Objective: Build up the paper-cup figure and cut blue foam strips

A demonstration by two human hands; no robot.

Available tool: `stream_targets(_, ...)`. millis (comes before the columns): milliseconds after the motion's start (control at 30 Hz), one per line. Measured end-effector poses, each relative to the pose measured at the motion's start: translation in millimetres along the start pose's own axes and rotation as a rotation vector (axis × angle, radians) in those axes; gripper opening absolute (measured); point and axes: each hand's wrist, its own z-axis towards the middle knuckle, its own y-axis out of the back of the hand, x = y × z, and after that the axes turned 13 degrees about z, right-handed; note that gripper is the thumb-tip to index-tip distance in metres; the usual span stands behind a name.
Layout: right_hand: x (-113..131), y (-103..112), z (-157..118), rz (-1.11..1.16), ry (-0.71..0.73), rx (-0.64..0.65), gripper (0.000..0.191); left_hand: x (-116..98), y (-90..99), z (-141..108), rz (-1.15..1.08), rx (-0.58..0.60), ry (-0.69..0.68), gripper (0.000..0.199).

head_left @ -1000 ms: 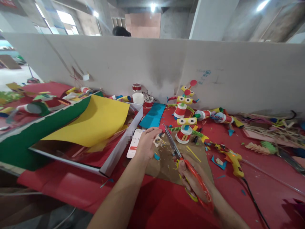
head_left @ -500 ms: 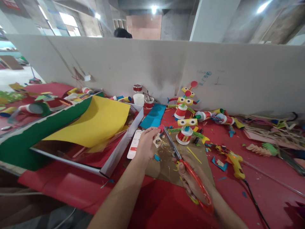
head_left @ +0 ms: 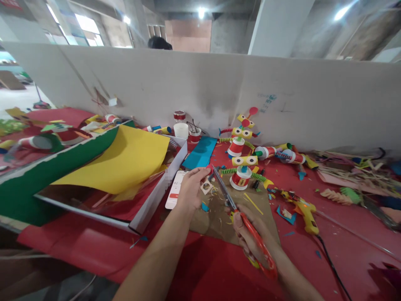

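Note:
My right hand (head_left: 250, 232) is closed around the red handles of a pair of scissors (head_left: 226, 193), whose blades point up and away to the left. The blade tips are at a small red paper piece (head_left: 210, 167), pinched in the fingertips of my left hand (head_left: 191, 188). Whether the blades touch the paper, I cannot tell. Just beyond the hands stands a paper-cup figure (head_left: 240, 179) with a yellow eye strip and green pleated arms. Below lies a brown board (head_left: 216, 223) strewn with paper scraps. A lit phone (head_left: 174, 190) rests beside my left hand.
On the left, a white box (head_left: 150, 205) holds yellow paper (head_left: 125, 163). Blue sheets (head_left: 202, 152) lie behind my hands. A yellow glue gun (head_left: 307, 213) with a black cord lies right. More cup figures (head_left: 236, 146) stand before the white partition (head_left: 188, 83).
The view has shifted very slightly. Both hands keep their hold on the scissors and the red paper, with the blades looking a little closer together.

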Motion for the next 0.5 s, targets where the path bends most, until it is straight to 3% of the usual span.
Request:
stream_targets(300, 6, 4, 0, -0.040, 0.018, 0.000, 0.055, -9, -4.2, -9, 0.045, 0.147, 0.073, 0.017)
stream_targets(500, 9, 3, -4, 0.009, 0.008, 0.010, 0.057, -13, -4.9, -13, 0.102, 0.148, 0.054, 0.018)
